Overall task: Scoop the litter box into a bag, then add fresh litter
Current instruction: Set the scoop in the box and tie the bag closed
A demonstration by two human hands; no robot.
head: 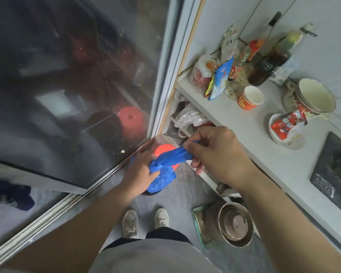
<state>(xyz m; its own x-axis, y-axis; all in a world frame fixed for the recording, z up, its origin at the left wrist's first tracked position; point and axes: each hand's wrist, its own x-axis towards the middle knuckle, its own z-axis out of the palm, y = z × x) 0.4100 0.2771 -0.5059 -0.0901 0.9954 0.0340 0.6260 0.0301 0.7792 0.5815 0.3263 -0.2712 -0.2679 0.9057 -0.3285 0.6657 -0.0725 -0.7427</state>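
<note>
Left hand (pixel 140 170) closed around the gathered neck of a blue plastic bag (pixel 162 177), fingers wrapped just below a knot; right hand (pixel 217 152) pinching the twisted tail of the same bag between thumb and fingertips, tail drawn taut up and to the right; knot sits between the two hands, nearer the left. Bulged body of the bag hangs below the left hand, above the grey floor (pixel 181 196), contents not visible through the plastic; a red round object (pixel 162 149) shows partly behind the bag, identity unclear.

Person standing, both shoes (pixel 130 223) visible below the bag. To the left, a glass sliding door (pixel 71 91) with reflections. To the right, a white counter (pixel 250 133) carrying a paper cup (pixel 250 97), stacked bowls (pixel 315 95), a dark sauce bottle (pixel 270 64) and snack packets; a stove (pixel 335 174) at the far right edge. On the floor under the counter, a metal pot (pixel 235 223). Litter box not in view.
</note>
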